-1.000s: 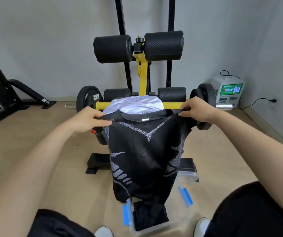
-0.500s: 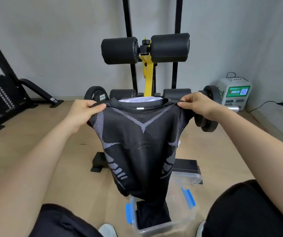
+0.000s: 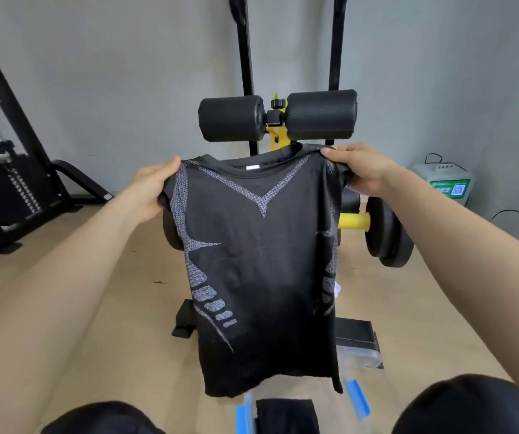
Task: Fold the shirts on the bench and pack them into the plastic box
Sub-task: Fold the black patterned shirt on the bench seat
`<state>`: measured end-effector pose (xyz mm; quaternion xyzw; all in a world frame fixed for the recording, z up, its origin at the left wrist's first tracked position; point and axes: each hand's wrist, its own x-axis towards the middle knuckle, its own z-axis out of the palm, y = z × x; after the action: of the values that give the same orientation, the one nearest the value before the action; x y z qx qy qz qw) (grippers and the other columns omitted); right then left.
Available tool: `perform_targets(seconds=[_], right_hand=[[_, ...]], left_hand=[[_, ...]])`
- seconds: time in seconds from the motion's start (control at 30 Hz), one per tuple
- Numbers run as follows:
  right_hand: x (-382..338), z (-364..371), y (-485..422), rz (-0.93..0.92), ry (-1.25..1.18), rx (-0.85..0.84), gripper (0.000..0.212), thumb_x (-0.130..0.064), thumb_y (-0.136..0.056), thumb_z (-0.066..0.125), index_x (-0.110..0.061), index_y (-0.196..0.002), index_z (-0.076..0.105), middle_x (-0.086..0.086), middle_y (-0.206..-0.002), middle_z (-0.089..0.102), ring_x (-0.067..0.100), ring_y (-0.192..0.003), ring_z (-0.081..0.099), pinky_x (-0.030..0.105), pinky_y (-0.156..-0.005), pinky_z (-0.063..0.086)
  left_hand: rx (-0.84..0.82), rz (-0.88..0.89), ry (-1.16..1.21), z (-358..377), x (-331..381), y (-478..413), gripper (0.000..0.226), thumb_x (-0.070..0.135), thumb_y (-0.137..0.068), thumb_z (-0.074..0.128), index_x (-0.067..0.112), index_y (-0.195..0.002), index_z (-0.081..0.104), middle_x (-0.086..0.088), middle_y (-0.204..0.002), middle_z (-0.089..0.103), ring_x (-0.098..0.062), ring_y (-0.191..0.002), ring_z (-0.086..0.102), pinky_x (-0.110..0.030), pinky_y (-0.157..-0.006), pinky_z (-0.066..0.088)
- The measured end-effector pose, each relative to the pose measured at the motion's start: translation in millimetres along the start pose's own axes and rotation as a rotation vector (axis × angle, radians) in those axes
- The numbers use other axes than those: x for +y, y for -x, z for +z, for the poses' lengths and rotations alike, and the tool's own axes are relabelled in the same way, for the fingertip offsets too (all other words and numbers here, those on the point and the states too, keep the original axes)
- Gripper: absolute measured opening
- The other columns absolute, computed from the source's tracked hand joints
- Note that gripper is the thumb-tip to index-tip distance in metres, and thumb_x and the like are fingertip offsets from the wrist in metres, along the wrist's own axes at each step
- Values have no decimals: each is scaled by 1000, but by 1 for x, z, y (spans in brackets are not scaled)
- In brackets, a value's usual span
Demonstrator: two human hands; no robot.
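A black shirt with grey woven patterns (image 3: pixel 261 270) hangs full length in front of me, held up by its shoulders. My left hand (image 3: pixel 148 192) pinches the left shoulder and my right hand (image 3: pixel 361 170) pinches the right one. Below its hem, between my knees, stands the clear plastic box with blue latches (image 3: pixel 357 399); a folded black garment (image 3: pixel 286 416) lies inside. The bench (image 3: pixel 353 220) with its yellow bar is mostly hidden behind the shirt. A sliver of white cloth (image 3: pixel 337 289) peeks out at the shirt's right edge.
Two black foam rollers (image 3: pixel 277 119) on a yellow post stand behind the shirt. A weight plate (image 3: pixel 386 233) sits at the right. A weight-stack machine (image 3: pixel 7 189) fills the left. A white and green device (image 3: pixel 446 186) with a cable stands by the right wall.
Both hands have lifted the black shirt higher and toward me, so it now covers the white shirt on the bench. The view has tilted up slightly.
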<state>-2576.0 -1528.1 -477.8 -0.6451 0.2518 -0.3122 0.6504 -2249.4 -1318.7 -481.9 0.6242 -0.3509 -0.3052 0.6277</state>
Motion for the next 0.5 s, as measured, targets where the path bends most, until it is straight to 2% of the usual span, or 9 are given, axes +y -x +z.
perform_targets(seconds=[0.07,0.13,0.23,0.33,0.4,0.5], right_hand=[[-10,0,-16,21,42,46,11,-19,-96,62,-14,-86,67,-1,-83,72,11,-76,68,28,-81,56],[-14,-1,-30,16,213,145,15,-21,-91,69,-18,-77,64,-4,-74,67,12,-71,62,28,-69,51],[-24,-1,-54,-8,648,240,25,-23,-89,72,-18,-67,62,-1,-70,56,13,-65,51,25,-58,43],[-28,0,-80,13,974,192,24,-21,-90,71,-8,-70,66,2,-60,48,15,-52,40,23,-45,33],[-23,2,-99,54,1077,171,21,-22,-90,69,-5,-77,68,7,-60,51,19,-48,43,23,-42,35],[-2,1,-128,134,1016,156,14,-17,-93,66,-4,-88,65,11,-66,57,25,-48,60,26,-39,46]], left_hand=[[24,1,-33,-1,11,-19,21,34,-96,65,14,-94,69,0,-89,74,-15,-77,70,-26,-68,56],[42,18,-108,-4,14,-37,17,32,-95,67,15,-92,70,0,-86,73,-15,-74,67,-22,-60,54],[58,29,-246,-8,18,-67,10,26,-95,68,19,-91,72,2,-85,72,-13,-73,64,-22,-63,51],[106,37,-459,-9,12,-97,6,26,-93,70,23,-88,71,5,-81,65,-9,-67,51,-22,-59,39],[99,26,-549,-8,1,-118,5,25,-93,70,20,-93,72,3,-83,63,-9,-66,49,-22,-55,36],[102,-11,-587,-8,-29,-150,18,24,-92,72,8,-99,75,-5,-87,62,-19,-74,49,-24,-54,36]])
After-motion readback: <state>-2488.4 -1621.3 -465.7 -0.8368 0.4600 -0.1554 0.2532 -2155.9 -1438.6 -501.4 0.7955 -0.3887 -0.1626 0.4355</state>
